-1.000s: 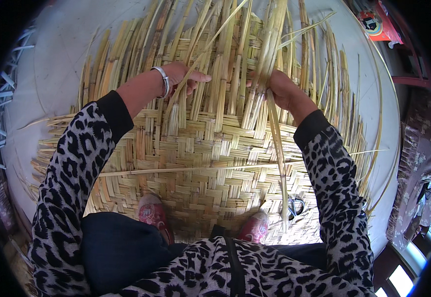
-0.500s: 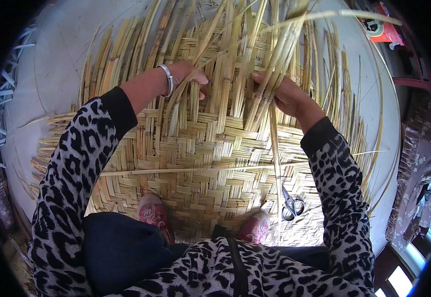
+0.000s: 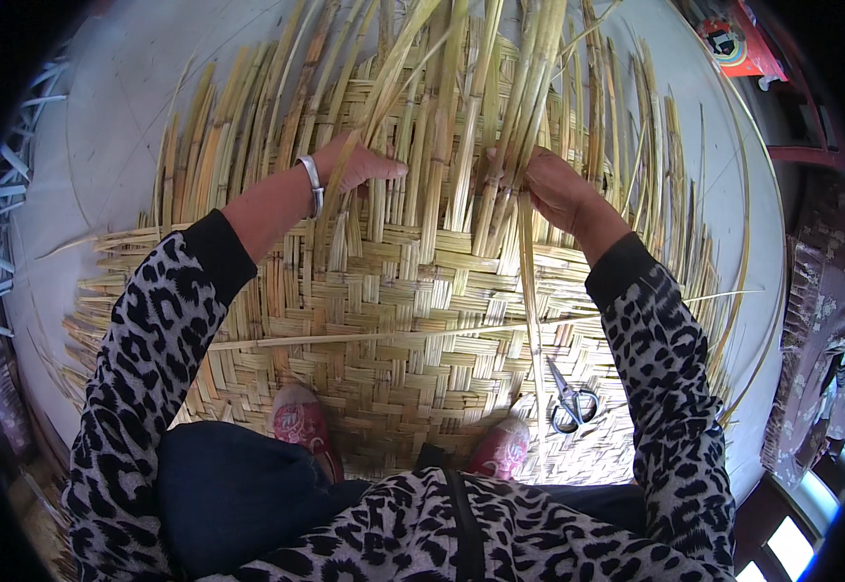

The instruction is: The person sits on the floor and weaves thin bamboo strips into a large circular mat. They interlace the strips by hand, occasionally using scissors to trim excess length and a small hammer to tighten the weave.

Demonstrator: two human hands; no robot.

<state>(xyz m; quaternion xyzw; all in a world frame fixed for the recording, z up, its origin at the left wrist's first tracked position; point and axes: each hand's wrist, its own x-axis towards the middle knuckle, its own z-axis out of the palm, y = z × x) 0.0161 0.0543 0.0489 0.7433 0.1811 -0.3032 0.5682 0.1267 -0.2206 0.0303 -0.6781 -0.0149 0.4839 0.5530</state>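
Both hands are sitting a little lower than a moment ago. Left hand (image 3: pixel 350 167) is lying flat, fingers out, on the woven mat (image 3: pixel 374 320) at 11 o'clock. Right hand (image 3: pixel 550 186) is squeezing loose strips (image 3: pixel 500 87) at 1 o'clock. Scissors (image 3: pixel 570 398) are lying at 5 o'clock.

- One printed thing showed: a red, flat package or sign (image 3: pixel 735 47) at the upper right, past the rim of the pale round floor (image 3: pixel 93 136). It carried a small round emblem in blue and white on its red face, too small to read.
- No screens or other labels were visible.
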